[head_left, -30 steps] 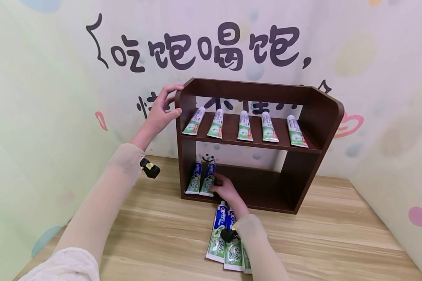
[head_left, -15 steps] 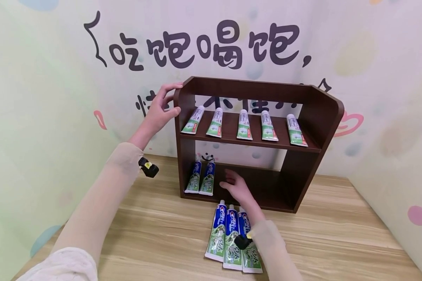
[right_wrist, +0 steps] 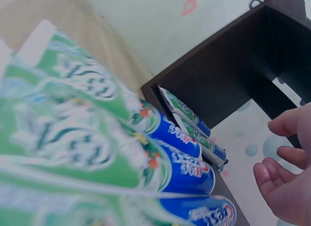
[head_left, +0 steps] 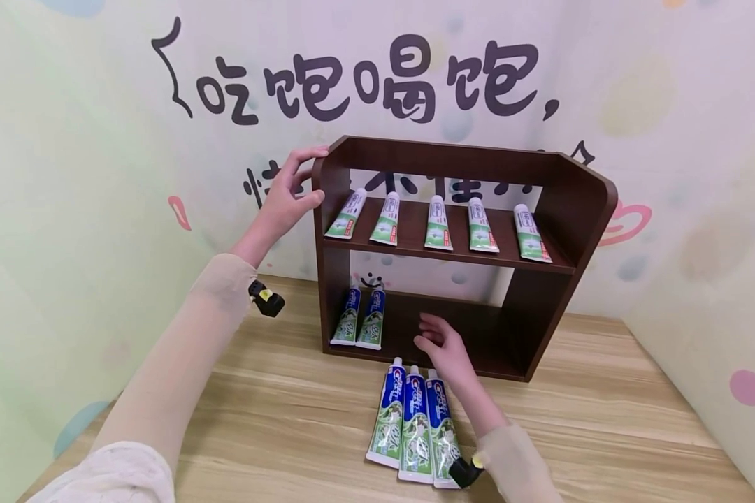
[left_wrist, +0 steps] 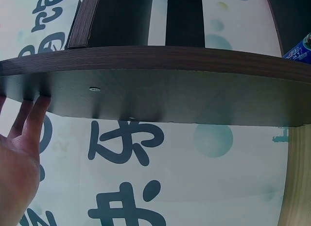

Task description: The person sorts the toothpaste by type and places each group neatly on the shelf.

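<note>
In the head view my left hand (head_left: 284,199) rests its fingertips against the left side panel of a dark brown two-tier shelf (head_left: 453,155). The left wrist view shows those fingers (left_wrist: 31,119) touching the panel's outer face. My right hand (head_left: 448,353), holding nothing, hovers before the lower tier with fingers loosely bent. Two blue-and-green toothpaste tubes (head_left: 370,321) lean side by side at the lower tier's left end. Three more such toothpaste tubes (head_left: 415,426) lie on the table in front, caps toward the shelf, below the right forearm.
Several white-and-green toothpaste tubes (head_left: 437,225) stand spaced along the upper tier. The wooden table (head_left: 604,419) extends around the shelf. A patterned wall covering (head_left: 692,119) with large dark characters stands right behind it.
My right hand has let go of the second toothpaste tube on the lower tier and moved right and slightly toward me. The left hand has stayed at the shelf's side.
</note>
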Demonstrator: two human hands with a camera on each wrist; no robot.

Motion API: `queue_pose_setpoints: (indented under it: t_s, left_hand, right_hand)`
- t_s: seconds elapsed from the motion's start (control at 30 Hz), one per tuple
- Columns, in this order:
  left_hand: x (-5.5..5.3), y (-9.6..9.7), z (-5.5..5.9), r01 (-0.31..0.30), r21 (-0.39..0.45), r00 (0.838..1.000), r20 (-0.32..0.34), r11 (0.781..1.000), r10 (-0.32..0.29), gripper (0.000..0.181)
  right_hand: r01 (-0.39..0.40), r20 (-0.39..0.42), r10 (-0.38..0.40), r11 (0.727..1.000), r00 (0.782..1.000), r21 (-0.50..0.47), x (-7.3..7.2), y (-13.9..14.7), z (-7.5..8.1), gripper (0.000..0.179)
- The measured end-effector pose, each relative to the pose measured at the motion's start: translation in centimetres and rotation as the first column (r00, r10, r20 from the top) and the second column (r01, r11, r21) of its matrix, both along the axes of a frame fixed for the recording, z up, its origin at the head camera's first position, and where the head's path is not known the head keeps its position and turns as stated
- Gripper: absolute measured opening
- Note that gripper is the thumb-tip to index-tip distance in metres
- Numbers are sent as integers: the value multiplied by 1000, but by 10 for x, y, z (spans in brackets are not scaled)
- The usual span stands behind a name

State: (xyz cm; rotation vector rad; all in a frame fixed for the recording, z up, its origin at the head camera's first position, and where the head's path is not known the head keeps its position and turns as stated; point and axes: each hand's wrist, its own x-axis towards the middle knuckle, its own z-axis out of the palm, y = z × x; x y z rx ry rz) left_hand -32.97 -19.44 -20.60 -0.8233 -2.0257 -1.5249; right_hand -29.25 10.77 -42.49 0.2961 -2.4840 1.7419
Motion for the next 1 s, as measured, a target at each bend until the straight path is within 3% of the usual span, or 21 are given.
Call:
queue_pose_setpoints:
  t_s: [0.37,1.0]
  left_hand:
    - [1,0,0,-7,-5,1000,-4,1000,7,55]
    - [-3,0,-1,21,11,1000,-15,1000,-21,54]
  right_hand:
    - [58,-69,-57,998,996,14,33,15,-2,46]
    - [4,11,-5,988,1000,154,71,33,-20,58]
